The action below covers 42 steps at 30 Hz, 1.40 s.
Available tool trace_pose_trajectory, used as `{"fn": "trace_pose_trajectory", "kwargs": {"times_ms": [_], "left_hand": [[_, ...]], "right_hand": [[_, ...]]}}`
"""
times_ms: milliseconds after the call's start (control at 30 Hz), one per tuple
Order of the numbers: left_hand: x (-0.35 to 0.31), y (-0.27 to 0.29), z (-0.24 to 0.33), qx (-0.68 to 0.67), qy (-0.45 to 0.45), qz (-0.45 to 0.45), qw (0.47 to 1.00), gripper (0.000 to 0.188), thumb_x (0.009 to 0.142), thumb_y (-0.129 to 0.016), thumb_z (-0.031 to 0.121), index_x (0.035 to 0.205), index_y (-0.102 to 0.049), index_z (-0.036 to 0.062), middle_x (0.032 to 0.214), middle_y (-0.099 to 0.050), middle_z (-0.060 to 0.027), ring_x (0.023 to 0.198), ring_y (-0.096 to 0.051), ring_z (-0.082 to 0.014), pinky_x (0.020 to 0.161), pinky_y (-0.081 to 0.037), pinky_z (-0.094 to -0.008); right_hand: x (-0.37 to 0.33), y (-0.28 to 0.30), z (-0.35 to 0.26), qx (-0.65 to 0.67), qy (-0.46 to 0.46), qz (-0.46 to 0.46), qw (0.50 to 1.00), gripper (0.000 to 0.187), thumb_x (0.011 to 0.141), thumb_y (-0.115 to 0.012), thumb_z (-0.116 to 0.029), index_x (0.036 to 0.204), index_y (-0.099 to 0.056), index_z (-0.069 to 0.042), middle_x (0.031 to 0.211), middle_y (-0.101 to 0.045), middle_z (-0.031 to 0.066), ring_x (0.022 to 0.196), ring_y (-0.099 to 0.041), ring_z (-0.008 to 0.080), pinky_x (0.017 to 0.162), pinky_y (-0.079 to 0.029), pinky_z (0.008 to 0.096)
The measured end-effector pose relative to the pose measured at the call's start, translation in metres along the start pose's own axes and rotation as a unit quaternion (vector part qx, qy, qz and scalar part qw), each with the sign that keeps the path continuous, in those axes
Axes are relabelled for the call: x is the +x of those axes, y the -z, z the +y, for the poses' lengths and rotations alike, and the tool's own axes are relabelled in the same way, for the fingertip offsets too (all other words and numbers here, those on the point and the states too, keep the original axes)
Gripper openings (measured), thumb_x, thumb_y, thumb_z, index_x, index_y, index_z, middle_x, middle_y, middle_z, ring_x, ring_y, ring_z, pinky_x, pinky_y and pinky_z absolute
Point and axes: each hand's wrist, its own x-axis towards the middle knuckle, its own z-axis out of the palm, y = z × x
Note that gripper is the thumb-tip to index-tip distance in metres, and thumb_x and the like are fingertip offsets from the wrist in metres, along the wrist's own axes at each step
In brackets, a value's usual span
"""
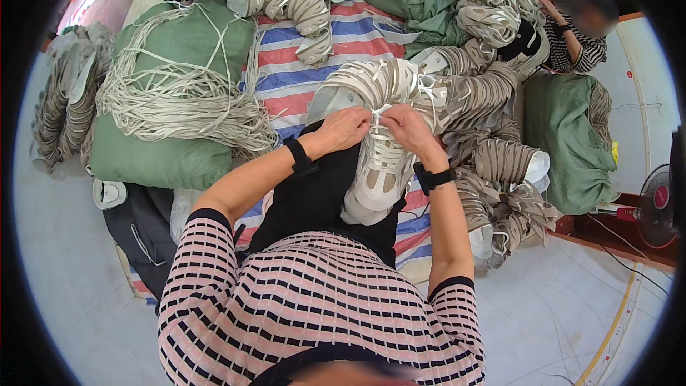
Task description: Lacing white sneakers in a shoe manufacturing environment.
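Note:
A beige and white shoe upper [380, 171] with its lacing lies across my lap, toe toward me. Its white shoelace [379, 111] comes together in a bow-like tangle at the top of the lacing. My left hand [346, 130] pinches the lace from the left, fingers closed. From the right, my right hand [407, 129] closes on the same lace, close to the left fingertips. A curved stack of nested shoe uppers [389, 75] sits just beyond both hands.
Loose white laces [193, 78] drape over a green sack [153, 154] at left. More upper stacks [493, 161] and another green sack [564, 143] stand at right. A striped tarp [293, 71] covers the floor ahead. Another person [579, 39] handles uppers at far right, near a fan [656, 200].

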Motion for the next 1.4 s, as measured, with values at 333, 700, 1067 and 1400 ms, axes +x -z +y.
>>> {"fn": "trace_pose_trajectory", "kwargs": {"times_ms": [333,700,1067,1400], "left_hand": [[0.006,-0.006,0.004,0.072,0.017,-0.024,0.997,0.014,0.075,-0.049,0.014,0.076,-0.056,0.0025,0.078,-0.059,-0.0172,0.077,-0.056,-0.0388,0.066,-0.043,-0.0458],[0.028,-0.004,-0.038,-0.262,0.123,-0.142,0.947,0.021,0.079,-0.063,0.013,0.061,-0.055,0.0071,0.056,-0.049,0.0041,0.054,-0.043,-0.0041,0.047,-0.033,-0.0227],[0.006,0.026,-0.016,-0.015,-0.114,-0.129,0.985,0.041,0.069,-0.074,0.025,0.097,-0.050,0.0072,0.085,-0.054,-0.0104,0.079,-0.052,-0.0292,0.068,-0.043,-0.0374],[0.012,0.021,-0.012,-0.114,-0.055,-0.141,0.982,0.013,0.082,-0.058,0.013,0.090,-0.055,0.0025,0.086,-0.051,-0.0051,0.077,-0.051,-0.0156,0.068,-0.043,-0.0277]], "right_hand": [[-0.011,-0.004,-0.009,0.034,-0.119,0.015,0.992,0.017,0.073,-0.058,-0.016,0.085,-0.068,-0.010,0.078,-0.064,0.0141,0.073,-0.062,0.0313,0.066,-0.048,0.0367],[-0.004,-0.013,0.009,-0.031,-0.102,-0.007,0.994,0.024,0.072,-0.063,-0.020,0.093,-0.068,-0.010,0.078,-0.065,0.0128,0.072,-0.063,0.0244,0.066,-0.048,0.0344],[-0.009,-0.007,0.012,0.165,-0.170,-0.105,0.966,0.019,0.077,-0.065,-0.018,0.092,-0.067,-0.006,0.081,-0.066,0.0051,0.079,-0.062,0.0169,0.071,-0.047,0.0308],[-0.080,0.089,0.036,0.628,-0.204,0.277,0.698,0.012,0.087,-0.051,-0.008,0.091,-0.060,-0.001,0.059,-0.036,-0.0082,0.050,-0.032,0.0019,0.047,-0.025,0.0176]]}}
